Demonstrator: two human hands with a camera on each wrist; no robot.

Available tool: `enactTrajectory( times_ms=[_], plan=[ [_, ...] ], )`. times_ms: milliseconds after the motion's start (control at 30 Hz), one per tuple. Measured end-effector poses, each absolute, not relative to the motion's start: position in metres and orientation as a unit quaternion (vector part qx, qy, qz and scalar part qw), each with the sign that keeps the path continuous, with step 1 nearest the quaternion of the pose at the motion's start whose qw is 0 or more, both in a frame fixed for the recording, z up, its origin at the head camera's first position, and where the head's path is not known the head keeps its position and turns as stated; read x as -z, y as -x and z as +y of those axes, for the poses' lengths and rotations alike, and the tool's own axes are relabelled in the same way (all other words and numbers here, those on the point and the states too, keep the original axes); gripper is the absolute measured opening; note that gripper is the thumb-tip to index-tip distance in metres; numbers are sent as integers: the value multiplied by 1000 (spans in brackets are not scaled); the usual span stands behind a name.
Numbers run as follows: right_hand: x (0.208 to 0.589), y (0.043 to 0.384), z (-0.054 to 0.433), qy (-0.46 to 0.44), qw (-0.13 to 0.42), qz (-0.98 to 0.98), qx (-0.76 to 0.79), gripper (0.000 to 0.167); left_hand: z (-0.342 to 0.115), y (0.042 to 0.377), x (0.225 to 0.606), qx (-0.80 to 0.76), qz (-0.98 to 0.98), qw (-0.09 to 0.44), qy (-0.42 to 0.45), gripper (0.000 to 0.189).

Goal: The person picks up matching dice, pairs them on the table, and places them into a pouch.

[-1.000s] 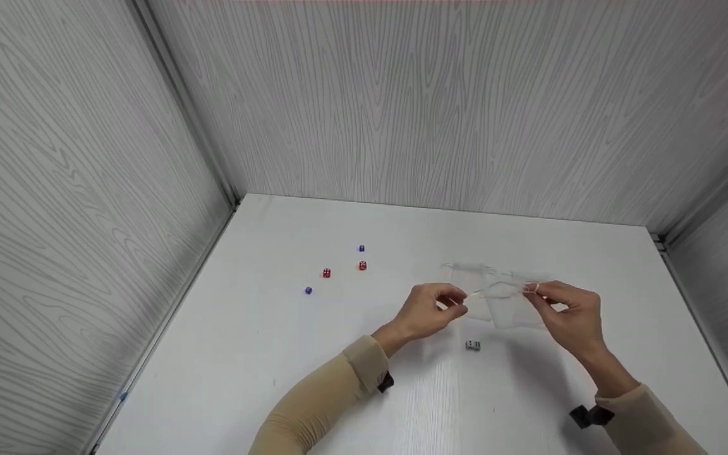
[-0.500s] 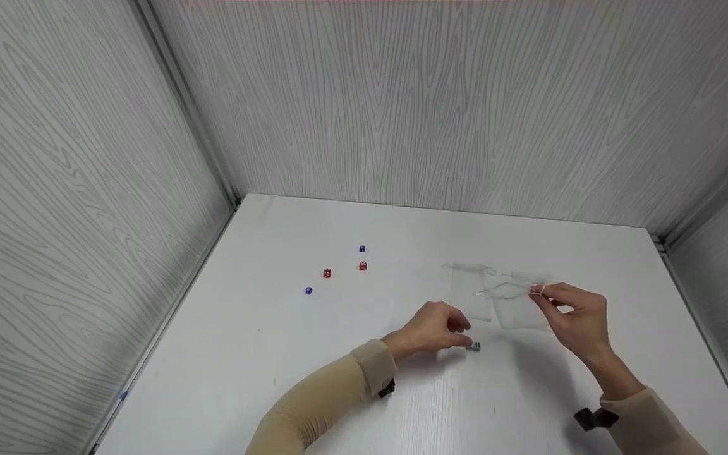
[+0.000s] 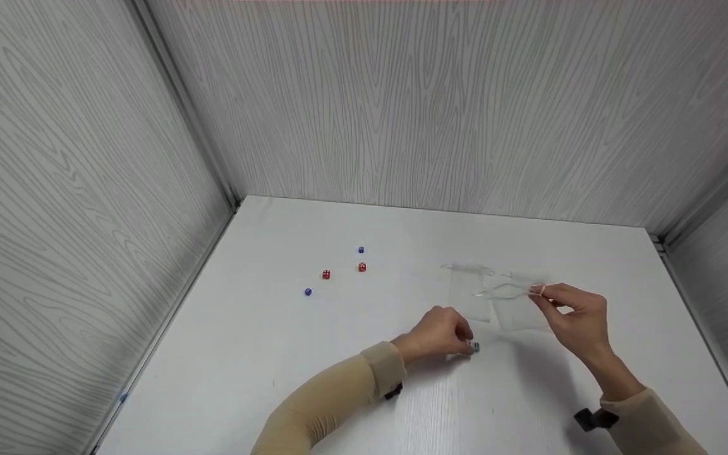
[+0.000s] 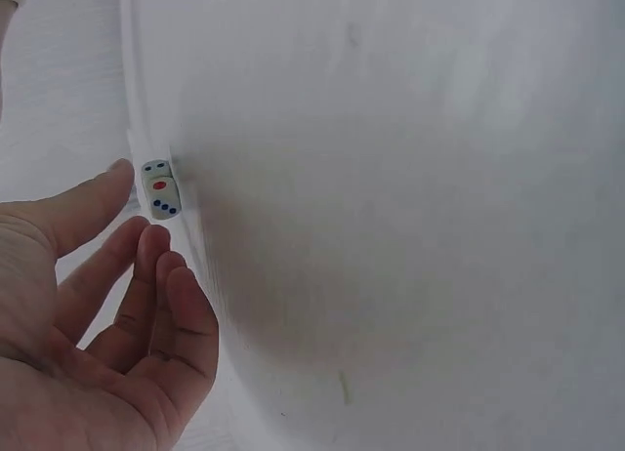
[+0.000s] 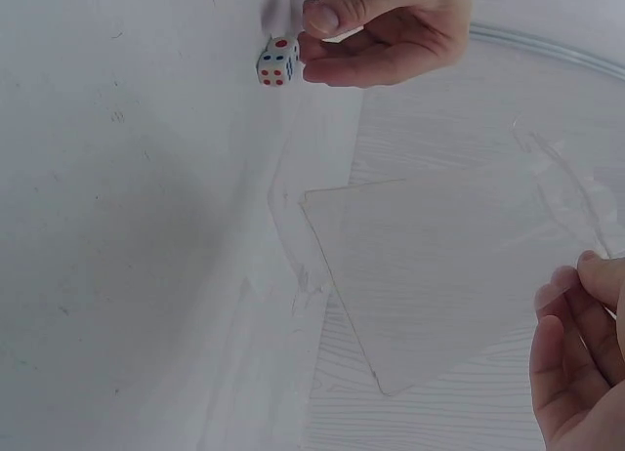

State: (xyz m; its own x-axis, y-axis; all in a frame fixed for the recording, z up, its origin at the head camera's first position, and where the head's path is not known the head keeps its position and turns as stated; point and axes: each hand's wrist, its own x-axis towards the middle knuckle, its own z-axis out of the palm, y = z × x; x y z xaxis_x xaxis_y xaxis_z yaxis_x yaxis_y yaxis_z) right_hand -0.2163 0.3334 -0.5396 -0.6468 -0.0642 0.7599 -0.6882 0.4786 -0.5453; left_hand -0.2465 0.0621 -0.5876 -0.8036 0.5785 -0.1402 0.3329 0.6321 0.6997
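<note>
Two white dice (image 4: 160, 192) sit side by side on the table, showing red and blue pips in both wrist views. My left hand (image 3: 438, 332) is right at them, with thumb and fingers apart in the left wrist view and fingertips beside the near die. My right hand (image 3: 576, 316) pinches the mouth of a sheer drawstring bag (image 3: 515, 314) between thumb and fingers, its string looped over the fingers. The bag hangs flat and see-through in the right wrist view, its mouth bunched at the hand. A second sheer drawstring bag (image 3: 469, 297) lies just left of it.
Two red dice (image 3: 326, 274) and two blue dice (image 3: 308, 292) lie scattered left of centre on the white table (image 3: 225, 354). Grey wood-grain panels (image 3: 402, 107) rise at the back and both sides.
My left hand has let go of the bag's string and come down toward me to the white dice. My right hand keeps its pinch, having shifted slightly right.
</note>
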Motion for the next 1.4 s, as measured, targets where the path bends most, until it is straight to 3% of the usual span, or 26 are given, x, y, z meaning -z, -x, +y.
enactTrajectory(
  times_ms=[700, 1400],
  plan=[
    [541, 216, 335, -223, 325, -797, -458, 30, 60, 245, 583, -333, 890, 164, -265, 16],
    [539, 218, 333, -219, 311, -803, -459, 25, 46, 250, 501, -426, 829, 154, -327, 16]
  ],
)
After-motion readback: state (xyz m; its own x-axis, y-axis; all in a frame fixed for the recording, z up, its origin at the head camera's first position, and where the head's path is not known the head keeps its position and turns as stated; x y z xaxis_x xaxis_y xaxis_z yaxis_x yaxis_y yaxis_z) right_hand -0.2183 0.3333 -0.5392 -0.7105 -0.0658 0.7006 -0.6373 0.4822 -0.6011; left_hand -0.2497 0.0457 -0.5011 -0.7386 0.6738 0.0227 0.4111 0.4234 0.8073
